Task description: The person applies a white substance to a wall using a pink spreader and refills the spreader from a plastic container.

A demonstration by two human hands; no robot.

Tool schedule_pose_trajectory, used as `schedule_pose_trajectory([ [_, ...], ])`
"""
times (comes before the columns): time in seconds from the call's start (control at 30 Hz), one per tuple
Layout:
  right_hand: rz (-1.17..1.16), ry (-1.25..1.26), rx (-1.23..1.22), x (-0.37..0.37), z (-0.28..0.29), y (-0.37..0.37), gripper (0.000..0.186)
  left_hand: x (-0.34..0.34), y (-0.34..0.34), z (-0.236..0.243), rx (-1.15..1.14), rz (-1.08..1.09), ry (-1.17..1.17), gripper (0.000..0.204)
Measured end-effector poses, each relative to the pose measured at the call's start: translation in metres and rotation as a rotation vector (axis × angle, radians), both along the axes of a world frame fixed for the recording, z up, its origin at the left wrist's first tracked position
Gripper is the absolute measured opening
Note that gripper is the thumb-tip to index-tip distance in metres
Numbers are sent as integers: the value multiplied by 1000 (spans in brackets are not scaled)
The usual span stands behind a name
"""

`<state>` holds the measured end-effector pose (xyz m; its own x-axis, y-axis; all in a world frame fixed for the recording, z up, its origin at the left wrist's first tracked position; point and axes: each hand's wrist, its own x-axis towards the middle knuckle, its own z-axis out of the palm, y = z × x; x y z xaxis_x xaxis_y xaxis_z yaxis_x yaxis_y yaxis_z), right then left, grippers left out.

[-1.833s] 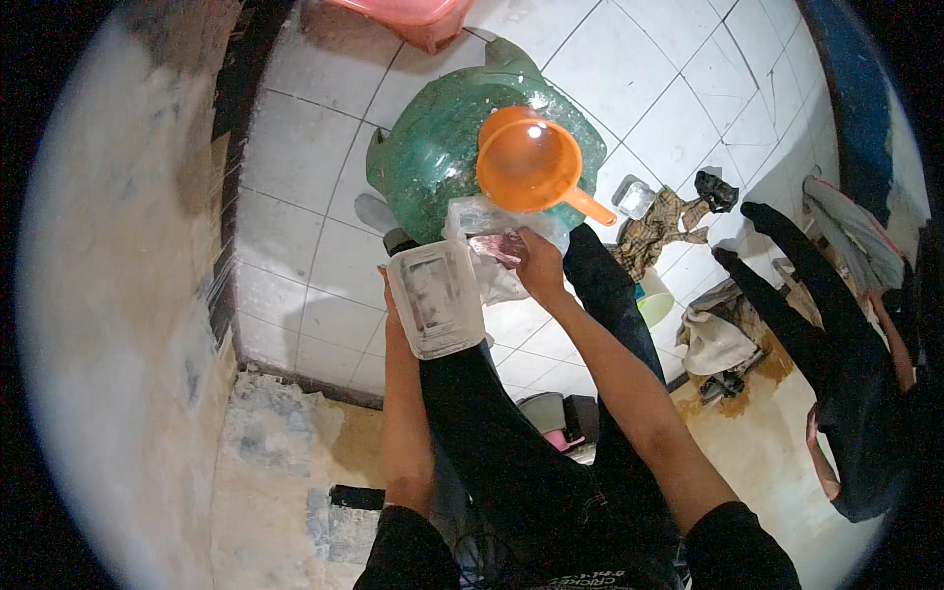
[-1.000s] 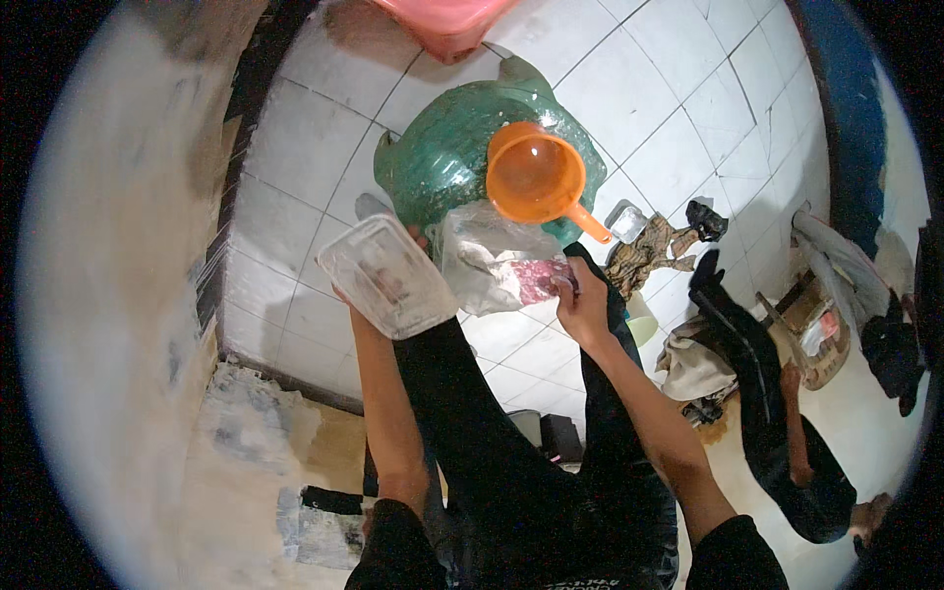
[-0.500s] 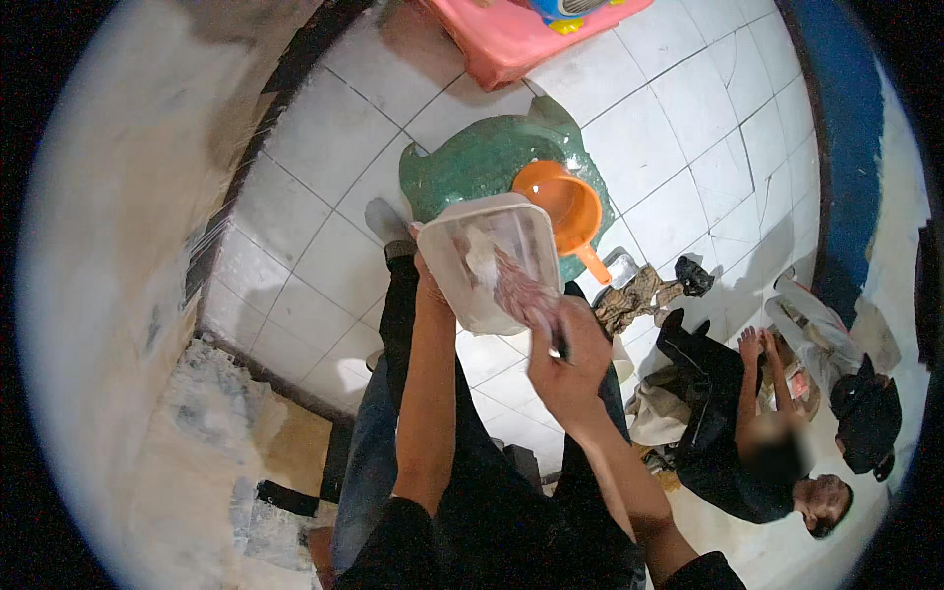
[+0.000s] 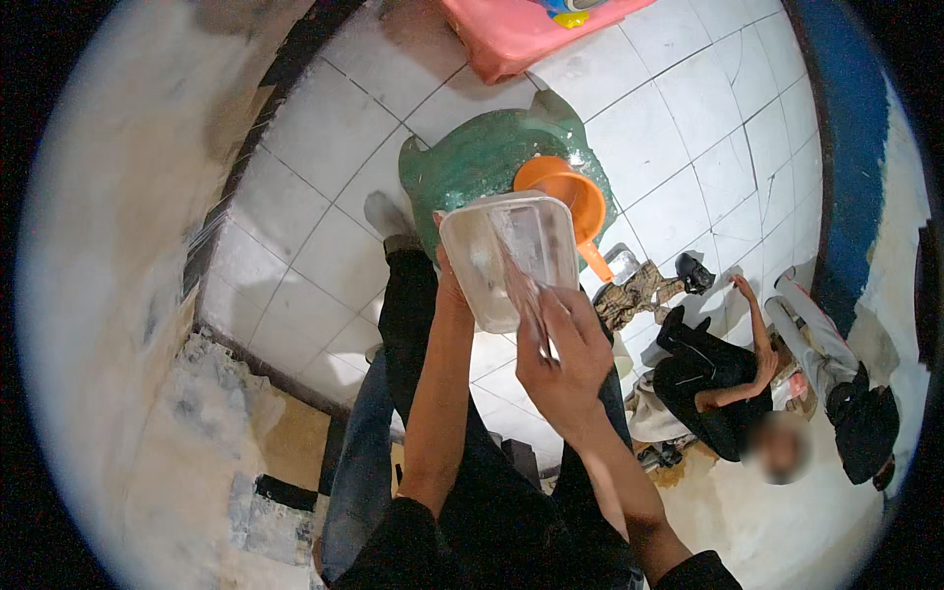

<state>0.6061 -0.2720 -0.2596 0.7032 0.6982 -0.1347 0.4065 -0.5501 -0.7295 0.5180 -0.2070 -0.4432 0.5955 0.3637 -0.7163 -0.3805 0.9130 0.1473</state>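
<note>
My left hand [image 4: 448, 258] grips the left side of a translucent rectangular plastic container [image 4: 467, 256], held tilted above the green plastic stool. My right hand [image 4: 562, 344] is closed on a blurred, pinkish pale item [image 4: 516, 275] that reaches into the container; its exact shape is unclear. An orange dipper [image 4: 580, 192] rests on the green stool [image 4: 472, 147], partly behind the container, with its handle pointing down-right.
A pink plastic piece [image 4: 497, 54] lies at the top. Right of the stool are a checked rag [image 4: 639, 295], a black crumpled item [image 4: 694, 275] and a small clear container [image 4: 624, 261]. A co-worker [image 4: 718, 388] is at the right, beside bags. A wall [image 4: 118, 295] bounds the left.
The container has moved rightward to over the stool. My right hand has brought the pinkish item into it; the white plastic bag seen earlier no longer shows separately. The co-worker has shifted position.
</note>
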Motion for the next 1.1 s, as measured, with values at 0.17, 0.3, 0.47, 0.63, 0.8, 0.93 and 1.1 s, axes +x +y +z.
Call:
schedule_pose_trajectory([
  [0.17,34,11,-62,0,-14,-6,28,11,-8,4,9,-25,39,57],
  [0.3,4,44,-111,2,-19,-17,29,19,-17,-1,2,-56,53,58],
  [0.47,21,-56,-116,22,-8,-32,38,7,-26,-25,21,-43,105,58],
  [0.63,-273,-20,-196,78,-60,-70,21,-46,-3,-52,183,34,318,59],
  [0.8,-89,432,-373,103,-205,-150,37,-76,12,-52,338,72,393,59],
  [0.93,-145,882,-380,84,-229,-151,52,-81,24,-43,150,192,210,52],
  [1.1,-80,515,-355,62,-208,-135,48,-74,27,-38,70,273,55,50],
])
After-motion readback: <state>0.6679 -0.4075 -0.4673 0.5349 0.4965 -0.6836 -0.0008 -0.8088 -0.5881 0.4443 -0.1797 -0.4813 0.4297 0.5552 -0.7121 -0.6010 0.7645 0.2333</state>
